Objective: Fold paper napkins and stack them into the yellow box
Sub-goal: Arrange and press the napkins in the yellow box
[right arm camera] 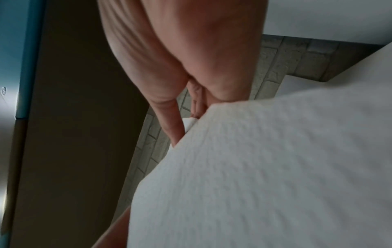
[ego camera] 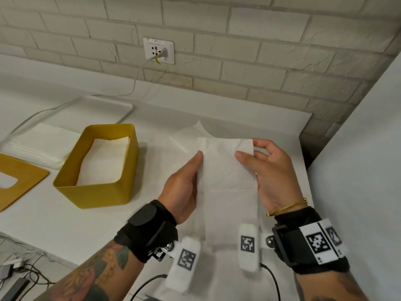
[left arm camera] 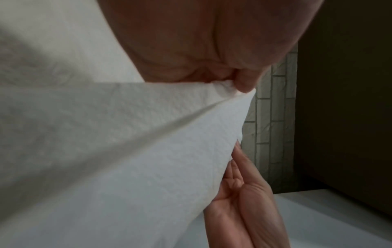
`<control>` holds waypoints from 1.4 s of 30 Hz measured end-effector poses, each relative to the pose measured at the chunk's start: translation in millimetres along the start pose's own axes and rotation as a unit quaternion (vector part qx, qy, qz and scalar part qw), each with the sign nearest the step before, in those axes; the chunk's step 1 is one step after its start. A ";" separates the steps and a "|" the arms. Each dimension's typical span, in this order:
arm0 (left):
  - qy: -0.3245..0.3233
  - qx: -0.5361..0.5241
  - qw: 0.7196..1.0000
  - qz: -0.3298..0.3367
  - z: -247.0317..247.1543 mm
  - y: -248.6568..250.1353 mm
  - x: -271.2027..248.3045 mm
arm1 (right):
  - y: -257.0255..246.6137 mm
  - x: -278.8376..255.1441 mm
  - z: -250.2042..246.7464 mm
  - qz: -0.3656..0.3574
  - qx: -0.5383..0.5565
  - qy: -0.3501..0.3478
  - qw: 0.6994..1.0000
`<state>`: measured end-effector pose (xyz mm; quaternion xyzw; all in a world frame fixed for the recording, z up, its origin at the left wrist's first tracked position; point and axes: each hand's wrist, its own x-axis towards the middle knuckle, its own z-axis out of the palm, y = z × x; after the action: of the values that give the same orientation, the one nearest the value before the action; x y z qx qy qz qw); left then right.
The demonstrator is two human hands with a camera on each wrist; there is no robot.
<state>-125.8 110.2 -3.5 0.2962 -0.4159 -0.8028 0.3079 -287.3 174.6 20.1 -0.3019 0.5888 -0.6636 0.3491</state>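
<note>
A white paper napkin (ego camera: 225,170), folded into a long strip, is held up above the table between both hands. My left hand (ego camera: 184,181) pinches its left edge, thumb on top. My right hand (ego camera: 271,170) pinches the far right corner between thumb and forefinger. In the left wrist view the napkin (left arm camera: 127,151) fills most of the picture under my thumb (left arm camera: 244,80). The right wrist view shows the napkin (right arm camera: 265,167) blurred, with my fingers (right arm camera: 174,127) behind its edge. The yellow box (ego camera: 97,187) stands to the left with folded napkins (ego camera: 104,161) inside.
A stack of unfolded napkins (ego camera: 39,144) lies behind the box. The box's yellow lid (ego camera: 19,177) lies at the far left. More white paper (ego camera: 195,131) lies on the table (ego camera: 86,224) beneath my hands. A cable (ego camera: 134,83) runs from the wall socket (ego camera: 158,51). A white panel (ego camera: 358,170) stands to the right.
</note>
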 end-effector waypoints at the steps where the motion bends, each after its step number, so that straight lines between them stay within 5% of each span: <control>1: 0.005 -0.003 1.000 -0.006 0.1 -1.1 -0.4 | 1.0 -1.2 0.4 0.003 -0.004 0.005 1.000; 16: 0.002 0.061 0.998 -0.003 -4.0 -4.8 7.0 | 15.7 1.1 14.6 -0.001 -0.045 0.046 0.998; 21: 0.069 0.043 0.996 0.035 -15.9 9.9 15.3 | 44.1 -12.5 16.3 0.088 -0.110 -0.069 0.988; 26: 0.129 0.013 0.987 0.091 -37.3 37.1 17.1 | 64.9 -25.0 4.6 0.191 -0.209 -0.246 0.927; 34: 0.153 0.036 0.985 0.076 -53.6 30.1 5.0 | 32.9 21.6 -56.3 0.130 -0.349 -0.050 0.927; 42: 0.171 0.052 0.983 0.033 -61.1 11.9 2.4 | 60.4 36.5 -37.9 0.188 -0.389 -0.046 0.901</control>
<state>-79.7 73.3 -23.1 0.4307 -0.4075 -0.7071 0.3853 -332.4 162.5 -44.9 -0.3272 0.8292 -0.2896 0.3487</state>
